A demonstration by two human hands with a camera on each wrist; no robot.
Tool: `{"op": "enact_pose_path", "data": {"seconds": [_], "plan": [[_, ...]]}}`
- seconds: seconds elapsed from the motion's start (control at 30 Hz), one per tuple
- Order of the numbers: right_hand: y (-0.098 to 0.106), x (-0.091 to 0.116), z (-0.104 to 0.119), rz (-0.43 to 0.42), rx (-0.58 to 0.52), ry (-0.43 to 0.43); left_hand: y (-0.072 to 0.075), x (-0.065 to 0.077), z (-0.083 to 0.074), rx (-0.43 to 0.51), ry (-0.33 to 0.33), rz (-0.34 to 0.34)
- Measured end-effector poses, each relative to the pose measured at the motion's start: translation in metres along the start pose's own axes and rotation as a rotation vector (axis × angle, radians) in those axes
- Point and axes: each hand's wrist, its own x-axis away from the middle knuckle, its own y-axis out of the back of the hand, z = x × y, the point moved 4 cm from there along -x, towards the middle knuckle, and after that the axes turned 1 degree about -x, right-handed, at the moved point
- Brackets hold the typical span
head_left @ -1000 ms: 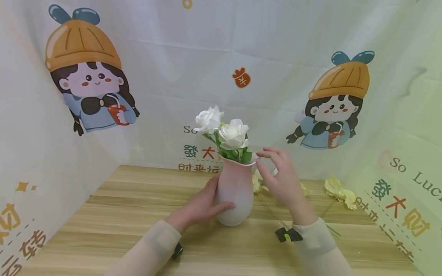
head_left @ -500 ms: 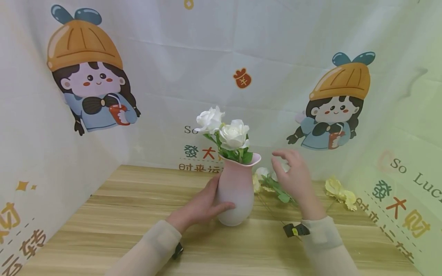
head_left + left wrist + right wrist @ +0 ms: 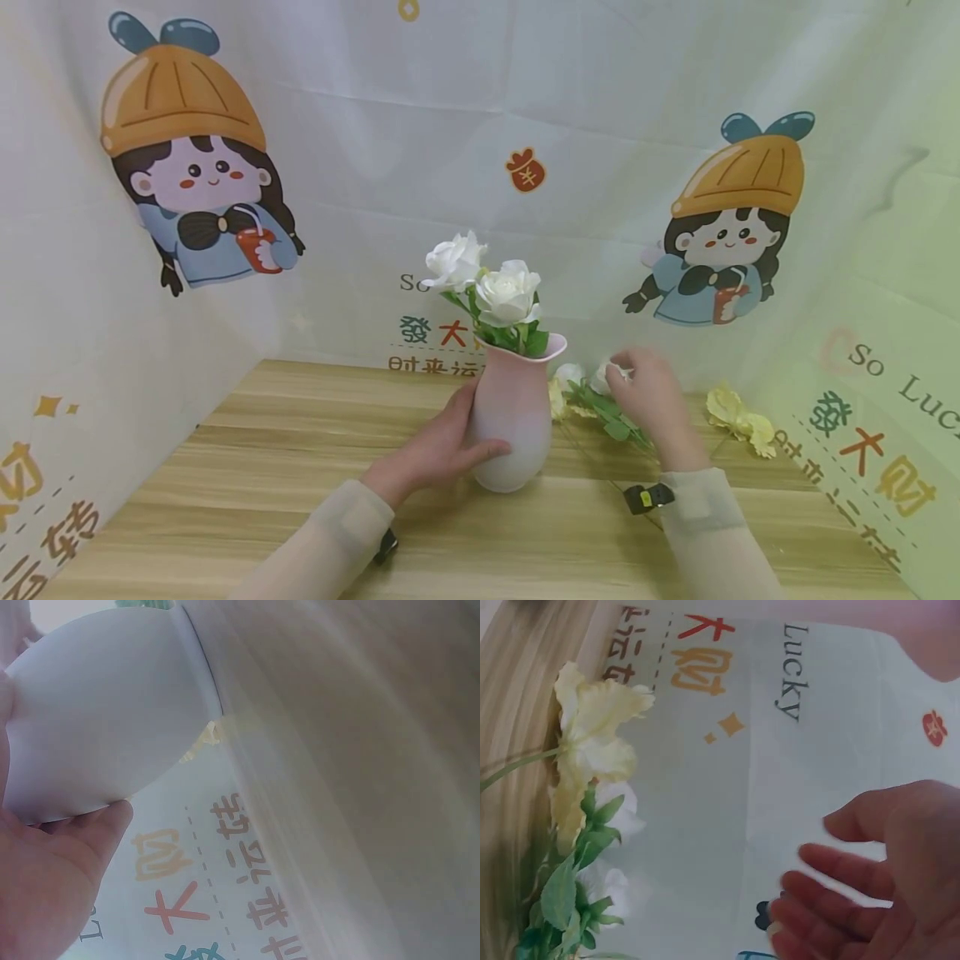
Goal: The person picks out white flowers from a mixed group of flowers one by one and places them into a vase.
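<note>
On the far left, a cartoon girl in an orange hat (image 3: pixel 197 158) is printed on the pale cloth backdrop (image 3: pixel 360 158) that rises behind and beside the wood-grain table (image 3: pixel 247 467). Right of this, the left hand (image 3: pixel 438 446) comes from the near side and grips the belly of a pink-and-white vase (image 3: pixel 513 408), its thumb across the near face and its fingers curled round the left side. The vase stands upright at the middle of the table, its wavy mouth holding two white roses (image 3: pixel 507 293) with green leaves, both leaning left. Just right of the vase and farther back lie a pale yellow flower (image 3: pixel 557 402) and two more white roses (image 3: pixel 601 379) on leafy stems. The right hand (image 3: pixel 660 404) is above these stems, thumb well apart from loosely bent fingers, with nothing in its grasp; a black strap (image 3: pixel 649 498) sits at its wrist. Farther right, ruffled yellow blooms (image 3: pixel 738 419) lie near the table's right edge, below a second printed girl (image 3: pixel 731 229).
</note>
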Motion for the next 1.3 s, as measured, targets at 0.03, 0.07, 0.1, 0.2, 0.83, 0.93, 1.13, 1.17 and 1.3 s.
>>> {"op": "enact_pose_path", "data": {"seconds": [0.03,0.07,0.1,0.2,0.83,0.93,1.13,1.17,1.3], "plan": [[-0.001,0.001,-0.003,0.024,0.018,-0.034,0.0,0.0,0.0,-0.001,0.0,0.001],[-0.002,0.001,-0.007,0.047,0.037,-0.066,0.0,0.0,0.0,-0.001,-0.001,0.001],[-0.002,0.002,-0.01,0.069,0.056,-0.099,0.0,0.0,0.0,-0.001,-0.002,0.002],[-0.005,0.005,-0.019,0.133,0.115,-0.185,0.0,0.0,0.0,-0.002,-0.003,0.004],[-0.024,0.016,-0.054,0.34,0.292,-0.254,0.0,0.0,-0.001,0.0,-0.007,0.017],[-0.026,0.017,-0.058,0.343,0.28,-0.257,0.0,0.001,-0.001,-0.002,-0.012,0.013],[-0.029,0.018,-0.061,0.403,0.276,-0.289,0.0,0.0,-0.002,-0.005,-0.012,0.008],[-0.029,0.019,-0.061,0.409,0.265,-0.297,0.0,0.0,-0.001,-0.006,-0.01,0.01],[-0.03,0.021,-0.061,0.418,0.244,-0.313,0.0,0.0,0.0,-0.001,-0.006,0.017]]}}
